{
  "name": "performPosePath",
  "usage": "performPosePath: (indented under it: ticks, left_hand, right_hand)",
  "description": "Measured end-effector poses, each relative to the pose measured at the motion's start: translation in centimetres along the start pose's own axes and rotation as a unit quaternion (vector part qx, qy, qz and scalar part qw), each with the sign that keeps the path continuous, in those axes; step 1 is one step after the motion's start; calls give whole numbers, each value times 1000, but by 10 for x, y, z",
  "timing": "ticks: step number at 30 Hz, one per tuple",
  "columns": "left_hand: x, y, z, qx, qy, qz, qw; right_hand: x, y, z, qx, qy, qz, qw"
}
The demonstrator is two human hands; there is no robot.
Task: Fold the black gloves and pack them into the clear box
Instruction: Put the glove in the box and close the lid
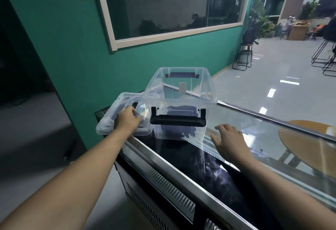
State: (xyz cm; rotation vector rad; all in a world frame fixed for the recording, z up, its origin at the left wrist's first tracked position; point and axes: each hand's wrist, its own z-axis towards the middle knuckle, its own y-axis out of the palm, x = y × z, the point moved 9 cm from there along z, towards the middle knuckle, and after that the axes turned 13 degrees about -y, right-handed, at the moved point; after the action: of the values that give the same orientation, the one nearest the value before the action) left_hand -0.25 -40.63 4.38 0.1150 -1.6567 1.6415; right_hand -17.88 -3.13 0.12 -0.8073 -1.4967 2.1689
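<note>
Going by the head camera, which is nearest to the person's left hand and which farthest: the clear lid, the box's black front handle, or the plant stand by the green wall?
1. clear lid: under the left hand, touching it.
2. black front handle: just right of the hand, on the clear box.
3. plant stand: far back on the floor.

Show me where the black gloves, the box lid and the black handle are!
black gloves [179,113], head view, on the dark fabric seen through the clear box wall.
box lid [109,120], head view, on its clear top beside the left hand.
black handle [178,120], head view, on the middle of its bar.
</note>
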Motion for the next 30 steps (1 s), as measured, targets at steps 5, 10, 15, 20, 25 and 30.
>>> performPosePath:
  ticks: [5, 10, 15, 20, 25, 30]
  left_hand:
    - [-2, 3, 16, 28, -41, 4, 999]
    - [-9, 3, 34, 25, -86, 33, 995]
    - [-14, 1, 50, -1, -125, 71, 990]
    - [-14, 0, 55, 11, -145, 72, 987]
    - [-13, -1, 53, 16, -142, 74, 987]
    - [-12, -19, 48, 42, -131, 61, 989]
  right_hand:
    - [1, 1, 0, 1, 1, -18, 1000]
    - [0, 2, 0, -2, -1, -22, 1000]
    - [1, 4, 1, -3, 0, -25, 1000]
    - [0, 4, 1, -3, -2, -29, 1000]
    - [0, 4, 1, -4, -4, -32, 999]
    - [0, 4, 2, -4, -4, -30, 1000]
